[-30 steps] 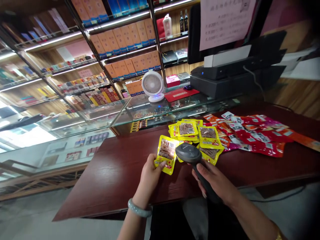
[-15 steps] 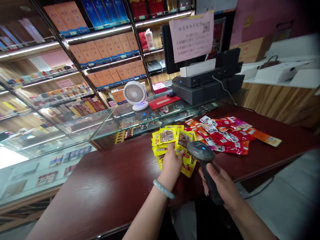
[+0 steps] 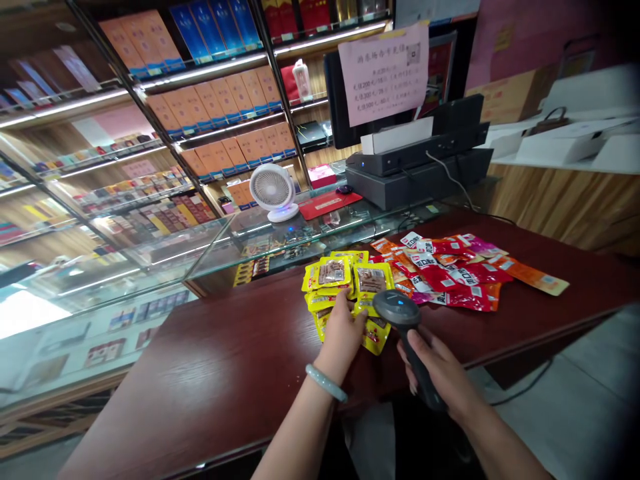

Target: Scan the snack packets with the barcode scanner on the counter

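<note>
My right hand [image 3: 440, 367] is wrapped round the handle of a dark grey barcode scanner [image 3: 397, 308], whose head shows a small blue light. The scanner's head hangs over the right edge of a loose pile of yellow snack packets [image 3: 327, 273]. Over the near side of that pile rests my left hand [image 3: 343, 330], thumb and forefinger apart, with a pale bangle on the wrist. Just beyond its fingertips, a yellow packet [image 3: 371, 279] with a clear window shows brown food inside. Red and orange snack packets [image 3: 450, 270] lie heaped to the right of the yellow ones.
The dark red tabletop [image 3: 225, 373] meets a glass display case [image 3: 320, 230] at its back. On the glass stand a white fan [image 3: 273, 187], a red mat [image 3: 330, 205] and a black cash-register unit [image 3: 420, 173]. Stocked shelves [image 3: 215, 127] line the wall.
The windowed yellow packet by my left fingers was tilted and now lies flatter and straighter on the pile. The scanner head has shifted slightly left and down. The view has turned slightly.
</note>
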A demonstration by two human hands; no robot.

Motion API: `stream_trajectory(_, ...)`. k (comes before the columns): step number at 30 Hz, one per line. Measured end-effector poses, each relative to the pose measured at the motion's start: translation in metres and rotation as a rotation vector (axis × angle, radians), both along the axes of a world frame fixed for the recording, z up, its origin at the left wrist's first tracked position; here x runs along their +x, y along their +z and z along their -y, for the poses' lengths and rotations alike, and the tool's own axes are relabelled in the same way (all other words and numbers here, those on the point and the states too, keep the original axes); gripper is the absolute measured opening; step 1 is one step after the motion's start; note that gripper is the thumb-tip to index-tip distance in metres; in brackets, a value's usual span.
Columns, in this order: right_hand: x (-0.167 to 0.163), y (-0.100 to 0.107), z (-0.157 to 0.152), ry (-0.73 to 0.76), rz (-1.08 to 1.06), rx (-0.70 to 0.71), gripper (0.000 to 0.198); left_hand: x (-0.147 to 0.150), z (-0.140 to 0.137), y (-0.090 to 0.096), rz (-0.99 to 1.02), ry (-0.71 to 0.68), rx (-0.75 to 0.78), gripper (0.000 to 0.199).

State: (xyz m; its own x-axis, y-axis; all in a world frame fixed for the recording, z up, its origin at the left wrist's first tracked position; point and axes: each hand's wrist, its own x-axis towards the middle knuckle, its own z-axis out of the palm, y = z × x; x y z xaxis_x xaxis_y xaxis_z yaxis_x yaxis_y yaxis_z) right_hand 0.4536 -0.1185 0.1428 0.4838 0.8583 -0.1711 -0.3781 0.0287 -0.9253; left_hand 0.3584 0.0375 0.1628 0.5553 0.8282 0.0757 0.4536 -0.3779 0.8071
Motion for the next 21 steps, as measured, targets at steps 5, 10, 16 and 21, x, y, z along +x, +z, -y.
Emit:
stream_trajectory(5,-0.001,-0.002,-0.002,-0.005,0.016,0.004,0.043,-0.026,-0.002,0.008,-0.065,-0.014,0.115,0.034)
stream_trajectory(10,-0.001,-0.002,-0.003,-0.007,0.04,-0.014,0.042,-0.053,-0.044,0.025,-0.121,0.184,0.273,0.026)
stream_trajectory(16,-0.01,0.01,-0.013,0.031,0.052,0.017,0.042,-0.059,-0.121,0.028,-0.227,0.238,0.309,0.044)
stream_trajectory(21,-0.027,0.022,-0.028,0.075,0.126,-0.01,0.045,-0.045,-0.147,0.009,-0.114,0.172,0.181,0.036)
